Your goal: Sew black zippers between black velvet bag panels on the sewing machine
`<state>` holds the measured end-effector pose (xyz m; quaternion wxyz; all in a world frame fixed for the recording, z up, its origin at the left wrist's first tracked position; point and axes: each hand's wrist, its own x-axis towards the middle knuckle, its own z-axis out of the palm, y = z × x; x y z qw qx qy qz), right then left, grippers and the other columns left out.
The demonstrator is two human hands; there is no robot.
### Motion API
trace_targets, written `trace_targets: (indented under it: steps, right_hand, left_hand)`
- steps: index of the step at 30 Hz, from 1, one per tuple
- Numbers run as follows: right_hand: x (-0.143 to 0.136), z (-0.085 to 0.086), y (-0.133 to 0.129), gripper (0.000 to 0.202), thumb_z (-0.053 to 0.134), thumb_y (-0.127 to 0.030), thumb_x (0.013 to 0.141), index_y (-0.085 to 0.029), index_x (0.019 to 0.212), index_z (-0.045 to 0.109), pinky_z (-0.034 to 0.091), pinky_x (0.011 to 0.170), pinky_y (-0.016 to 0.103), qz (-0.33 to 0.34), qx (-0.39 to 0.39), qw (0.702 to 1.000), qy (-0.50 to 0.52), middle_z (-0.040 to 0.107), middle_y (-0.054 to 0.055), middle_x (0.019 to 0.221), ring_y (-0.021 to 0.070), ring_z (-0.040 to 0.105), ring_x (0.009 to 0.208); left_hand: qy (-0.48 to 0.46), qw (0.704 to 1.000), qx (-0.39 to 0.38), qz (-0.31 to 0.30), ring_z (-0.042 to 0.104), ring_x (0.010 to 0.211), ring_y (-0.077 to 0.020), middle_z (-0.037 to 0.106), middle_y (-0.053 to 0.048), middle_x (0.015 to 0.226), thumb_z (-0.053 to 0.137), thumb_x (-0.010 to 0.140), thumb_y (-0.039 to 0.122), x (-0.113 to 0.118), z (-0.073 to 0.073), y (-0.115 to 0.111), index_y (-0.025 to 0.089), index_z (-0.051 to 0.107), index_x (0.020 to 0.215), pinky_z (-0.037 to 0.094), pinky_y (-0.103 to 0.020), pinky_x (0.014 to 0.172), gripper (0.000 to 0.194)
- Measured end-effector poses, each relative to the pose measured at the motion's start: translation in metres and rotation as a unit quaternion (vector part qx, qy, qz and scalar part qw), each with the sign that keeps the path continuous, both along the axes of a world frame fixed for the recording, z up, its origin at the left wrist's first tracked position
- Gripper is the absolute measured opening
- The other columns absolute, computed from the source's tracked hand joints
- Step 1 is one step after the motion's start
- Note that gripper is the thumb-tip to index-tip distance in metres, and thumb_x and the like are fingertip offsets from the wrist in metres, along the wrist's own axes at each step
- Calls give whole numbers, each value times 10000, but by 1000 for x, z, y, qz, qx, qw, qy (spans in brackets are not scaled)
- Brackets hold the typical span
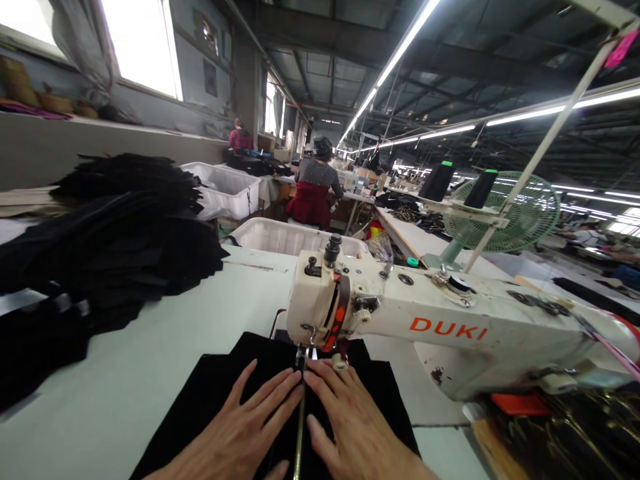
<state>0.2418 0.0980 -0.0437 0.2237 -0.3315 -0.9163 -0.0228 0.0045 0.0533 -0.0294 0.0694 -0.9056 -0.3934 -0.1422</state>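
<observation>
Black fabric (195, 407) lies flat under the needle area of a white sewing machine (390, 313). A thin gold zipper strip (300, 433) runs down the middle of the fabric toward the presser foot (304, 355). On the left of the strip my left hand (245, 423) rests flat on the fabric, fingers spread, fingertips close to the foot. My right hand (353, 420) lies on the fabric to the right of the strip, its fingers apart and their tips just in front of the foot.
Piles of black fabric (110, 247) stand at the left. White bins (295, 235) sit behind the machine. Thread cones (437, 181) and a green fan (505, 210) are at the back right. Dark pieces with gold strips (585, 427) lie at the lower right. A seated person (317, 180) is farther off.
</observation>
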Motion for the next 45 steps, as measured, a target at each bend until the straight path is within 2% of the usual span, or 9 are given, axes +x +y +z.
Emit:
trace_targets:
  steps: [7, 12, 16, 26, 34, 37, 40, 43, 45]
  right_hand:
    - [-3, 2, -4, 347, 640, -272, 910, -167, 1240, 635, 532, 1048, 396, 34, 28, 998, 54, 715, 87, 1156, 229, 680, 1068]
    - [-1, -5, 2, 349, 622, -227, 894, -166, 1237, 639, 519, 1060, 368, 37, 58, 997, 33, 728, 70, 1186, 223, 686, 1098]
    - [0, -5, 3, 383, 600, -176, 870, -156, 1252, 630, 509, 1064, 353, 46, 79, 996, 13, 733, 67, 1192, 218, 692, 1100]
    - [1, -11, 4, 348, 598, -246, 918, -149, 1249, 639, 517, 1049, 355, 47, 102, 993, 26, 745, 74, 1165, 220, 703, 1087]
    - [2, -12, 4, 389, 605, -188, 875, -140, 1260, 629, 495, 1074, 367, 47, 96, 994, 20, 729, 80, 1199, 223, 690, 1111]
    - [2, -11, 3, 431, 603, -160, 850, -146, 1281, 614, 478, 1090, 372, 48, 82, 995, 14, 715, 80, 1235, 221, 679, 1137]
    - [1, -10, 2, 456, 561, -120, 834, -150, 1287, 606, 461, 1100, 363, 46, 75, 996, 15, 695, 70, 1277, 207, 665, 1167]
    - [1, -8, 2, 438, 546, -115, 842, -141, 1274, 613, 462, 1096, 357, 52, 80, 995, 19, 700, 68, 1267, 202, 666, 1168]
    - [0, -5, 4, 412, 554, -135, 866, -152, 1273, 617, 459, 1101, 357, 52, 74, 996, 17, 703, 64, 1261, 198, 669, 1163]
  left_hand:
    - [3, 998, 55, -19, 483, 1375, -280, 534, -113, 1482, 586, 865, 252, -4, -14, 2, 182, 290, 1571, 269, -526, 1178, 769]
    - [12, 994, 104, -28, 495, 1368, -221, 539, -97, 1477, 517, 895, 147, -10, -40, 12, 165, 330, 1556, 133, -468, 1218, 688]
    - [-6, 994, 108, -30, 472, 1386, -227, 477, -84, 1526, 514, 926, 164, -14, -53, 16, 183, 338, 1559, 74, -477, 1220, 657]
    - [17, 991, 128, -22, 483, 1375, -205, 513, -95, 1492, 483, 849, 84, -9, -39, 18, 156, 352, 1540, -56, -513, 1177, 708]
    - [11, 997, 69, -17, 496, 1364, -215, 460, -60, 1531, 479, 814, 26, -14, -42, 17, 226, 274, 1582, 116, -508, 1197, 820]
    - [-19, 998, 48, -31, 522, 1345, -244, 444, -57, 1543, 498, 873, 121, -15, -48, 19, 259, 224, 1597, 179, -521, 1197, 786]
    - [-33, 998, 42, -29, 500, 1364, -252, 441, -65, 1550, 484, 939, 264, -12, -53, 17, 248, 270, 1583, 76, -540, 1209, 679]
    - [-43, 998, 46, 4, 452, 1401, -236, 443, -64, 1553, 455, 925, 262, -7, -49, 13, 218, 306, 1564, -44, -547, 1199, 657]
    - [-48, 997, 57, -12, 454, 1400, -239, 447, -72, 1550, 481, 894, 264, -6, -41, 14, 211, 286, 1569, -7, -548, 1201, 704]
